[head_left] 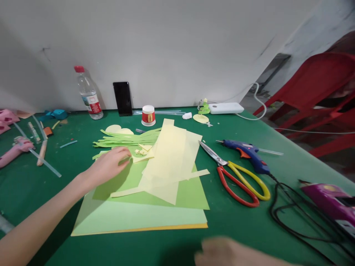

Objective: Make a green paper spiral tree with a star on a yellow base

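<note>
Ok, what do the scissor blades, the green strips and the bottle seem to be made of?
Scissor blades: likely steel, smooth and silvery with a metallic sheen.
Green strips: apparently matte paper, being thin, flat and bendy; thin foam can't be ruled out.
Bottle: probably clear, glossy plastic, judging by its see-through body.

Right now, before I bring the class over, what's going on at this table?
A person has their left hand over stacked paper sheets, fingertips close to a pale yellow scrap; whether they grip it is unclear. The right hand is blurred at the bottom of the view. Scissors and a blue glue gun lie to the right of the paper.
</note>
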Demonstrator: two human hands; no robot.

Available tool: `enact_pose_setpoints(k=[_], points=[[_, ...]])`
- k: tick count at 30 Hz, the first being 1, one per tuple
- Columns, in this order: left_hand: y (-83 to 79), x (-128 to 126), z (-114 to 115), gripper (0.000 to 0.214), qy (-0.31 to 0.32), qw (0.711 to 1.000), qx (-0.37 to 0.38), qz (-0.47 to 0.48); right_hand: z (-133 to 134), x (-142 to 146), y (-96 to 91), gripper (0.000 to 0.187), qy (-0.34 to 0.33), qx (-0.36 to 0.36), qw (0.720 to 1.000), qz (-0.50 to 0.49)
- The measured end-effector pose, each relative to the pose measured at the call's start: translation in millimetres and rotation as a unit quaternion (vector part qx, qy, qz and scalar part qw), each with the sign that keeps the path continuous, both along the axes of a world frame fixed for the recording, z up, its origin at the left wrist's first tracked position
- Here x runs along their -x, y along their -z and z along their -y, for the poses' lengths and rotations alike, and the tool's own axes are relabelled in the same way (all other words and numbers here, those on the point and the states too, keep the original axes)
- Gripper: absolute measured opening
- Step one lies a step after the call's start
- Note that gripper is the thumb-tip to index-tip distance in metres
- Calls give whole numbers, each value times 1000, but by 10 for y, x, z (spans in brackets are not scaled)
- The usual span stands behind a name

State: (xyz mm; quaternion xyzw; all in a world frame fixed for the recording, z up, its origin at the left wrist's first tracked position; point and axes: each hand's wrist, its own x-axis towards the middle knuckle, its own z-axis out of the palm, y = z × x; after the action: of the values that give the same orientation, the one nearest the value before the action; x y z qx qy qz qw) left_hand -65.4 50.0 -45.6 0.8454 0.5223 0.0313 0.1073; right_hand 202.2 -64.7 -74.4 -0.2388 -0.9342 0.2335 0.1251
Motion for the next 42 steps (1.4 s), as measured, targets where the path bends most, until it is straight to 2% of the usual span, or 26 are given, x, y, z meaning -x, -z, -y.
enact_pose_setpoints(k=[2,5,8,12,19,26,34,37,42], points=[[-3,-92,96,30,24,999,34,12,-99,-25,-89,17,45,2,998,42],[-5,-219,255,27,44,995,85,26,-406,-81,-108,24,184,-2,977,107],[9,-293,382,26,45,990,131,34,-664,-143,-14,30,226,8,968,108],[42,-305,457,20,31,984,168,40,-744,-194,63,22,239,48,965,97],[48,-315,435,15,30,980,189,52,-734,-206,-16,4,263,137,952,75],[52,-331,423,14,38,978,192,68,-720,-208,-99,13,235,211,948,43],[1,-287,350,21,40,977,196,78,-723,-294,-243,23,255,209,942,60],[8,-319,394,23,42,975,206,77,-681,-270,-231,21,239,206,945,86],[71,-358,442,11,40,973,215,70,-625,-252,-155,20,205,206,949,123]])
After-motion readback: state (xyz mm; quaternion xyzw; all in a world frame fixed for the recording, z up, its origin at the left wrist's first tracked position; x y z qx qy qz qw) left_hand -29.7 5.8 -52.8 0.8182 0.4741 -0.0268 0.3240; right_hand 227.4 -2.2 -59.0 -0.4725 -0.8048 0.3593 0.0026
